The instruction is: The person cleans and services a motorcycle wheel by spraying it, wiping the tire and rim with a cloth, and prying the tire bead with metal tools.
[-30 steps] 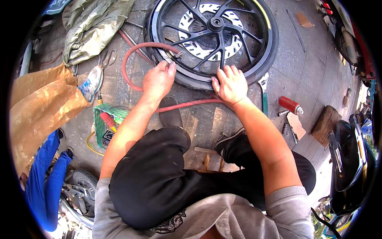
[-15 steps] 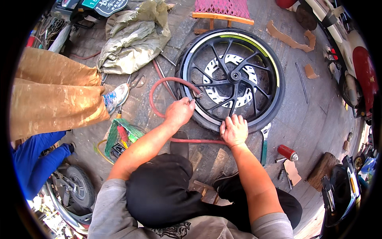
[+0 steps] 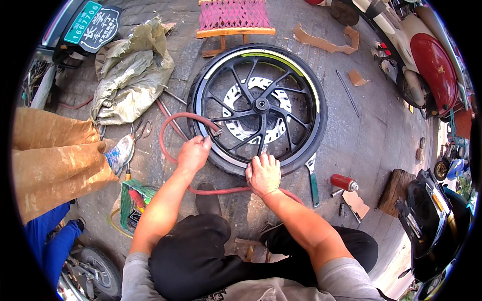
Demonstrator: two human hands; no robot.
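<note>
A black spoked motorcycle wheel (image 3: 263, 122) with its tyre lies flat on the paving in front of me, a silver brake disc (image 3: 229, 104) showing through the spokes. At its near left edge my left hand (image 3: 194, 154) is closed with fingers pinched by the rim; what they hold is hidden. Just beyond those fingertips, the metal end of a looped red hose (image 3: 163, 141) rests over the rim. My right hand (image 3: 265, 175) grips the wheel's near edge, fingers curled over the tyre and rim. Part of the hose passes beneath my right forearm.
An adjustable wrench (image 3: 314, 186) and a red spray can (image 3: 344, 182) lie to the right, near a wood block (image 3: 396, 192). A green tool basket (image 3: 131, 194) stands left, below a person's shoe (image 3: 120, 154). Beyond are a crumpled sack (image 3: 131, 75), a woven stool (image 3: 235, 22) and parked motorbikes.
The whole view has shifted, so the wheel and hands appear further left and slightly lower. Both hands keep about the same places on the wheel.
</note>
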